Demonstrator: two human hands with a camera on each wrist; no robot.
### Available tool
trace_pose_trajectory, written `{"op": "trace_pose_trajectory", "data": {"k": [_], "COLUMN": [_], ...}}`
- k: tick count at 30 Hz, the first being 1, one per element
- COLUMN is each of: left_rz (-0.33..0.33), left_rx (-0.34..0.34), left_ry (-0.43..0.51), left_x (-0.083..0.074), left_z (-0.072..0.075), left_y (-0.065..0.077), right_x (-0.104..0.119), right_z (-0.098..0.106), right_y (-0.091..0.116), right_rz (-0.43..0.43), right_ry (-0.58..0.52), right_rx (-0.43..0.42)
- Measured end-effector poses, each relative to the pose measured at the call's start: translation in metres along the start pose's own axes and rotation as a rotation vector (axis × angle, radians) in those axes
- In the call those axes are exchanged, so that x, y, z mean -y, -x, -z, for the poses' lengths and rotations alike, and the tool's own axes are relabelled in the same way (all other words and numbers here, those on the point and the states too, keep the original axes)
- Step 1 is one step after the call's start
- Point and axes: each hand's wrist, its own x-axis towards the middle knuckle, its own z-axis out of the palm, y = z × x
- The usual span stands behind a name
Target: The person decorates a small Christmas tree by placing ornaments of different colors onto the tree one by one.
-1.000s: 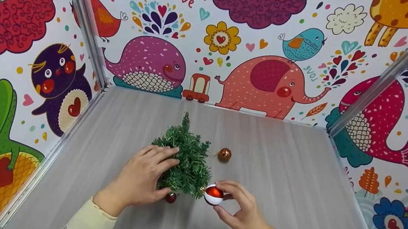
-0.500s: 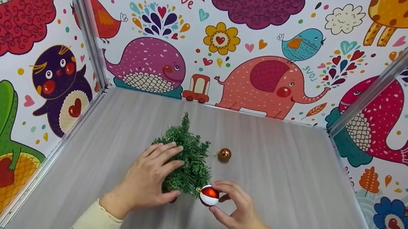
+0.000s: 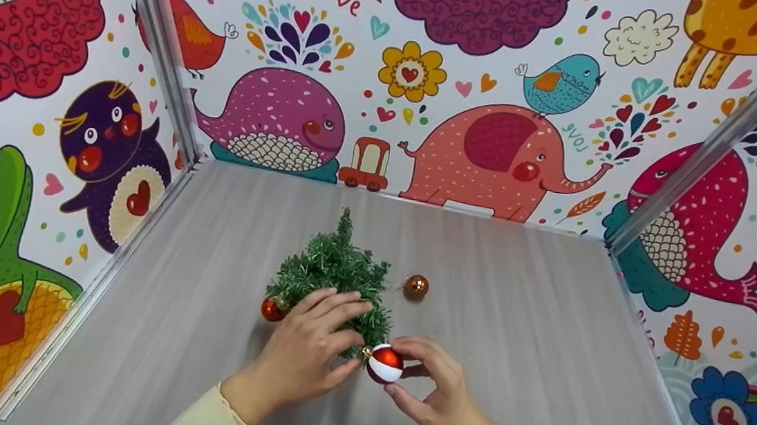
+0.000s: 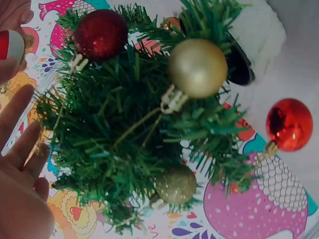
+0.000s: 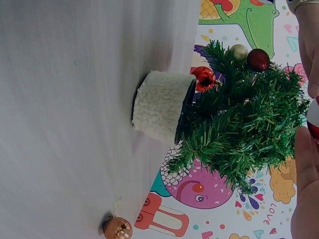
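A small green tinsel Christmas tree (image 3: 328, 263) stands on the table in a white fleecy pot (image 5: 160, 107). My left hand (image 3: 302, 354) spreads over its near side with fingers extended, fingertips close to the bauble's cap. My right hand (image 3: 448, 389) pinches a red-and-white bauble (image 3: 385, 364) between thumb and fingers, its gold cap pointing at the branches. On the tree hang a shiny red bauble (image 4: 289, 124), a dark red glittery bauble (image 4: 101, 35), a matte gold bauble (image 4: 198, 68) and a gold glitter bauble (image 4: 176, 184). The left palm hides part of the branches in the head view.
A copper bauble (image 3: 416, 287) with a thin loop lies on the grey table (image 3: 515, 309), right of the tree. Cartoon-printed walls (image 3: 394, 47) with metal corner posts (image 3: 165, 46) enclose the table at the back and sides.
My left hand has moved right across the front of the tree, towards the bauble, uncovering the red bauble on the left side. My right hand has shifted slightly left with the red-and-white bauble.
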Motion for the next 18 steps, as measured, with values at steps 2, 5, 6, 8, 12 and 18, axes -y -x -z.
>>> {"op": "trace_pose_trajectory", "data": {"k": [2, 5, 6, 8, 12, 18], "left_rz": [-0.001, 0.002, 0.005, 0.013, 0.034, 0.064], "left_rx": [-0.019, -0.037, -0.04, -0.042, -0.056, -0.055], "left_ry": [0.017, 0.026, 0.026, 0.025, 0.032, 0.091], "left_x": [-0.001, -0.001, 0.0, 0.001, 0.004, 0.001], "left_z": [0.0, 0.002, 0.003, 0.005, 0.01, 0.009], "left_y": [0.0, 0.0, 0.0, 0.001, 0.003, 0.002], "right_x": [0.0, 0.0, 0.0, 0.0, 0.0, -0.003], "right_z": [-0.001, -0.002, -0.002, -0.003, -0.003, -0.007], "right_y": [0.001, 0.004, 0.005, 0.007, 0.012, 0.018], "right_rz": [-0.007, -0.021, -0.025, -0.04, -0.075, -0.145], "right_ry": [-0.01, -0.008, -0.002, 0.011, 0.028, 0.003], "right_rx": [0.002, 0.006, 0.009, 0.015, 0.035, 0.089]}}
